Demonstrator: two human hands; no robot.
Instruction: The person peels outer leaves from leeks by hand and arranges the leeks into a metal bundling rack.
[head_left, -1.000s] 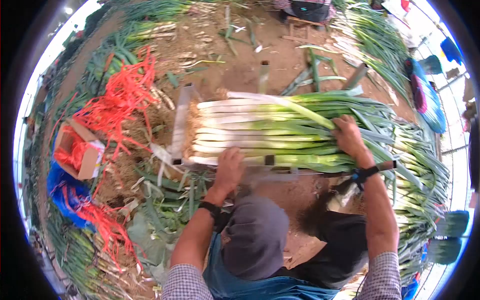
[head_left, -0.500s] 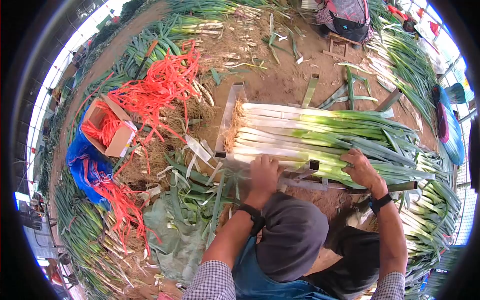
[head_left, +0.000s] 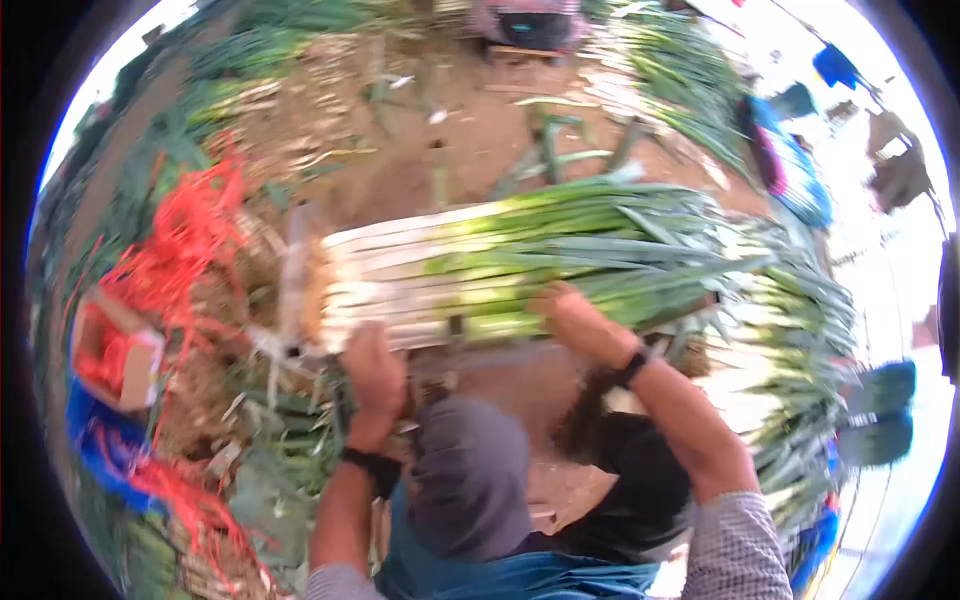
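Leeks [head_left: 480,260] lie side by side in a metal frame [head_left: 294,275], white root ends to the left and green leaves to the right. My left hand [head_left: 374,368] is closed at the near edge of the white shafts, its fingers curled on the nearest leek and partly smeared by motion. Further right, my right hand [head_left: 580,318] is closed on the green part of the near leeks, with the fingertips partly hidden among the leaves.
Red plastic strips [head_left: 195,225] lie in a heap at the left, beside a cardboard box [head_left: 140,365] holding more strips. Blue netting [head_left: 100,450] sits below the box. More leeks [head_left: 800,330] are piled at the right. A bag [head_left: 530,28] rests on a stool at the back.
The whole view has swung right and blurred, so the frame and leeks appear further left. Both hands remain along the near side of the leeks.
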